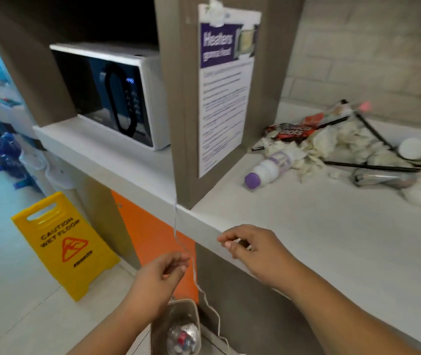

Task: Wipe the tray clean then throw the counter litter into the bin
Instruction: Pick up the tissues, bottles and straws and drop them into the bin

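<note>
A thin white string (196, 280) hangs from the counter's front edge down toward an open bin (156, 326) on the floor, which holds a crushed bottle and foil. My left hand (160, 275) pinches the string at its fingertips, above the bin. My right hand (253, 249) rests at the edge of the white counter (319, 239) with fingers loosely curled and nothing visible in it. Litter lies at the back right of the counter: a white bottle with a purple cap (268, 167), a dark snack wrapper (291, 130), crumpled tissues (332, 147) and black sticks (373, 131). No tray is in view.
A metal utensil (381, 178) lies among the litter. A white microwave (112, 96) sits in a shelf niche at left, beside a post with a printed notice (224, 85). A yellow wet-floor sign (63, 242) stands on the tiled floor by an orange panel (147, 226).
</note>
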Motion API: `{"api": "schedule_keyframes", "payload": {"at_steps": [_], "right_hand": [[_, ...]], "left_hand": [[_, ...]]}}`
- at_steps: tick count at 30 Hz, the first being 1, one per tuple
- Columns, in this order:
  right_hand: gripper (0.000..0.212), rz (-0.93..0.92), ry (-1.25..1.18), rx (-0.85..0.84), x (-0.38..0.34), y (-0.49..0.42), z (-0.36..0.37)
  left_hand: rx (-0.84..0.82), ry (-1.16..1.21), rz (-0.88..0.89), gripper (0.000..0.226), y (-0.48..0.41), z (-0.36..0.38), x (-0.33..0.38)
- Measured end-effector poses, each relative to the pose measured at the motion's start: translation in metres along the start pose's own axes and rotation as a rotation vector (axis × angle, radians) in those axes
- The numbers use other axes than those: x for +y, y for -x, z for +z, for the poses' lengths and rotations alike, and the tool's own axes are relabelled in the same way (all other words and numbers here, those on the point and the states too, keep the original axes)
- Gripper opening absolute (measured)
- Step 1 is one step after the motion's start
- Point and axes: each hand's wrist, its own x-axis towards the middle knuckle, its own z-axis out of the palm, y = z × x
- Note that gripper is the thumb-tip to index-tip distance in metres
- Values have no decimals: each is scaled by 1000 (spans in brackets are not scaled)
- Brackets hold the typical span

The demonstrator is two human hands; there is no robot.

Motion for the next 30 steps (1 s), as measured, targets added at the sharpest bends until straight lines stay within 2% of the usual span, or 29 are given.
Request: {"api": "schedule_keyframes", "payload": {"at_steps": [8,13,18,24,30], "right_hand": [[15,200,97,233,27,70,-81],[15,298,190,310,51,106,-125],[15,349,299,372,68,135,-180],[11,423,406,552,92,179,-259],[15,671,557,562,131,223,-318]], "left_hand": [[-203,-31,215,21,-4,53,73],[-287,-33,286,17,-8,97,105],[-342,-20,299,19,-9,152,138],[-441,-33,318,19,-3,216,172],[-508,-78,349,17,0,264,196]]}}
